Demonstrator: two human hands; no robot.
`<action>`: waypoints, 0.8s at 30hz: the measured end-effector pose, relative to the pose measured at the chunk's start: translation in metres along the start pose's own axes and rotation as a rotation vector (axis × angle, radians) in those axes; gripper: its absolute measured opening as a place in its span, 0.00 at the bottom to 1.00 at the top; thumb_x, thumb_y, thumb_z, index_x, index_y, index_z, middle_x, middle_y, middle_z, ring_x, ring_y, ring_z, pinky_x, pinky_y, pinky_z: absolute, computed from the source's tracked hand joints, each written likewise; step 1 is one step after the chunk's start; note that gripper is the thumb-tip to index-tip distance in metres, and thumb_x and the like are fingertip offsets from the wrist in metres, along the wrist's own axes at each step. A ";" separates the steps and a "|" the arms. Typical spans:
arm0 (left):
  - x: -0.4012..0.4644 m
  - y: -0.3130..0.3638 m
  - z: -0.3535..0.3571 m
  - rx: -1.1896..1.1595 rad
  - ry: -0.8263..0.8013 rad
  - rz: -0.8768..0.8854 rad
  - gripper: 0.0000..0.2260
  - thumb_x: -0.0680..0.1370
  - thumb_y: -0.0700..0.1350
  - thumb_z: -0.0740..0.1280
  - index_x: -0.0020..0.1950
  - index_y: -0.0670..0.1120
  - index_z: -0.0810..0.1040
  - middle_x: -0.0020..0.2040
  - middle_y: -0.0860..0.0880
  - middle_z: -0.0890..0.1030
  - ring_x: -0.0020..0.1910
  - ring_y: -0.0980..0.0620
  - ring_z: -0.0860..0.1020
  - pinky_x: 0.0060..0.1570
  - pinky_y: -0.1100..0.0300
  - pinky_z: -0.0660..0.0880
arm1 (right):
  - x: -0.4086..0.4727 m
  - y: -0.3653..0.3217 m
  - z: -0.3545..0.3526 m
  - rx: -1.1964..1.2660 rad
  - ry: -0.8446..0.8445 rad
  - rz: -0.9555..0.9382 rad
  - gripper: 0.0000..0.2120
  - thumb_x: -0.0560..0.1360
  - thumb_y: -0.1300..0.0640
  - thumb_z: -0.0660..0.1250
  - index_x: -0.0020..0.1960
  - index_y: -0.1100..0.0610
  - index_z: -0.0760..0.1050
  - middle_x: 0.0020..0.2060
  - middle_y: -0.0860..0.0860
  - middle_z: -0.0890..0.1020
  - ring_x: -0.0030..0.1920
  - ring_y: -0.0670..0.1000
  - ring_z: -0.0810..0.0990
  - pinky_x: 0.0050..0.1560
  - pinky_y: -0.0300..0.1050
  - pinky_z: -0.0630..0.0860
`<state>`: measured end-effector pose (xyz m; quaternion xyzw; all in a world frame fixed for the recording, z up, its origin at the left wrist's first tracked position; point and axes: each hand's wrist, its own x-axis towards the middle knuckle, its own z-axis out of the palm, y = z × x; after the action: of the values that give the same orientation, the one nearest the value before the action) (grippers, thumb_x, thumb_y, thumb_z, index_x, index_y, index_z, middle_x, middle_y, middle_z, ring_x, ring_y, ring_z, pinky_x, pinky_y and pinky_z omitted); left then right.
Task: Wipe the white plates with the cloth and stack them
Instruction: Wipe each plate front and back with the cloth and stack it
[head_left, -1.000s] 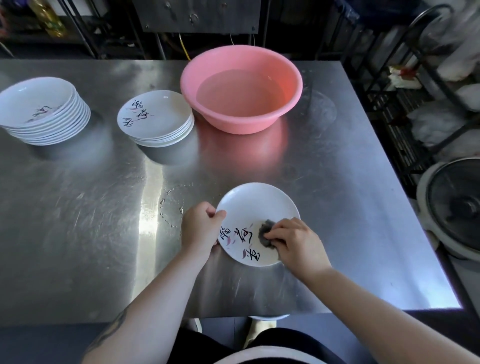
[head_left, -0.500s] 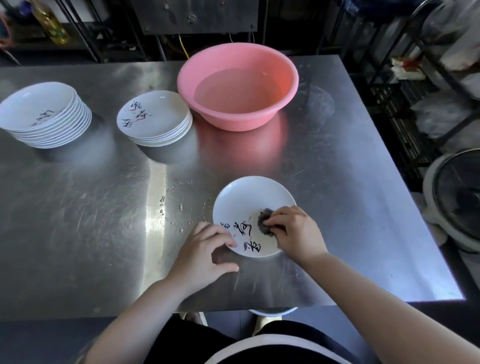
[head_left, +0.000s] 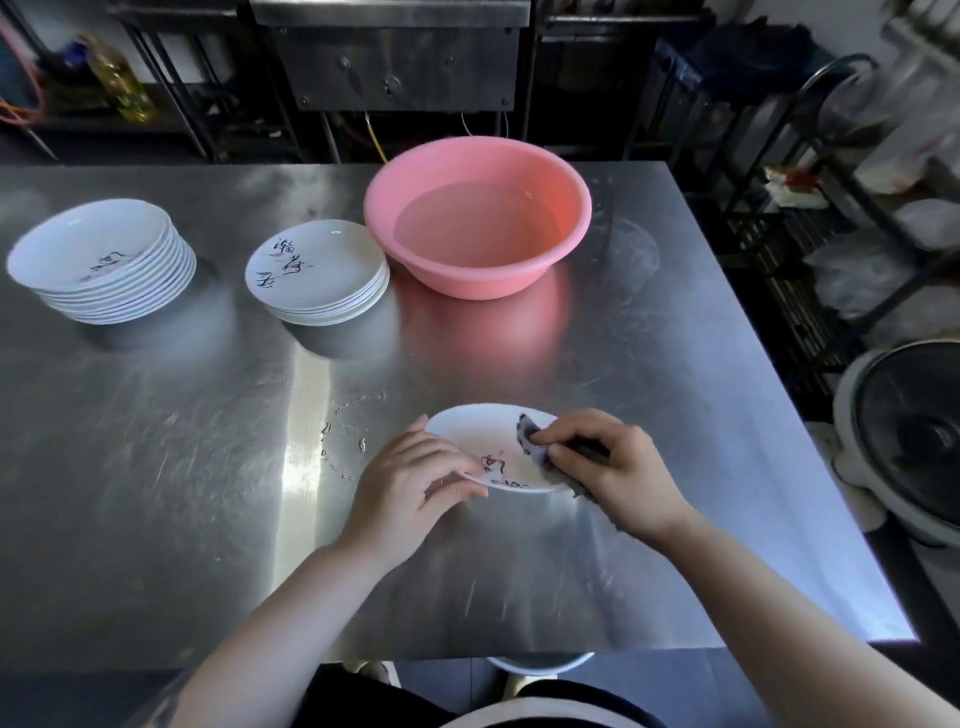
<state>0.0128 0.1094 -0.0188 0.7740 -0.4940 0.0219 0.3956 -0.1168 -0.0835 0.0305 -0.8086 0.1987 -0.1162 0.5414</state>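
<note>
One plate (head_left: 483, 434) is gripped at its rim by the left hand (head_left: 410, 480); the cloth (head_left: 535, 447) is pinched in right hand (head_left: 618, 467) fingers. Two stacks (head_left: 319, 273) are seen; which is wiped cannot be told.

A scuffed steel table (head_left: 156, 467) caught a bright streak of light, with dark metal shelving (head_left: 769, 218) and a steel cabinet (head_left: 395, 57) standing behind it.

brush-style characters in black with pink strokes stand on the top plate of the nearer stack (head_left: 317, 267), on the top plate of the far-left stack (head_left: 98, 249) and on the held plate (head_left: 485, 447); none can be read.
</note>
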 end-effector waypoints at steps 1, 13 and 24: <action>0.007 0.004 -0.005 -0.030 0.031 -0.014 0.20 0.78 0.59 0.65 0.42 0.43 0.85 0.42 0.55 0.84 0.42 0.53 0.80 0.67 0.61 0.68 | 0.002 -0.010 -0.003 0.097 0.017 0.009 0.10 0.74 0.68 0.69 0.44 0.55 0.83 0.41 0.47 0.81 0.41 0.44 0.80 0.41 0.32 0.73; 0.045 0.009 -0.045 -0.387 -0.101 -0.399 0.14 0.68 0.56 0.75 0.45 0.54 0.73 0.37 0.53 0.79 0.35 0.57 0.75 0.36 0.65 0.70 | 0.050 -0.048 0.030 0.365 0.284 0.014 0.08 0.75 0.70 0.66 0.45 0.60 0.82 0.42 0.51 0.85 0.39 0.41 0.82 0.39 0.28 0.73; 0.046 -0.009 -0.072 -0.672 -0.048 -0.511 0.20 0.59 0.42 0.78 0.47 0.51 0.78 0.41 0.53 0.83 0.40 0.54 0.80 0.43 0.60 0.76 | 0.061 -0.064 0.035 0.174 0.491 0.004 0.10 0.76 0.63 0.68 0.48 0.49 0.82 0.47 0.45 0.83 0.45 0.42 0.81 0.49 0.41 0.77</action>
<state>0.0686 0.1227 0.0450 0.7000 -0.2747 -0.2572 0.6069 -0.0359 -0.0609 0.0740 -0.7061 0.3152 -0.3247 0.5447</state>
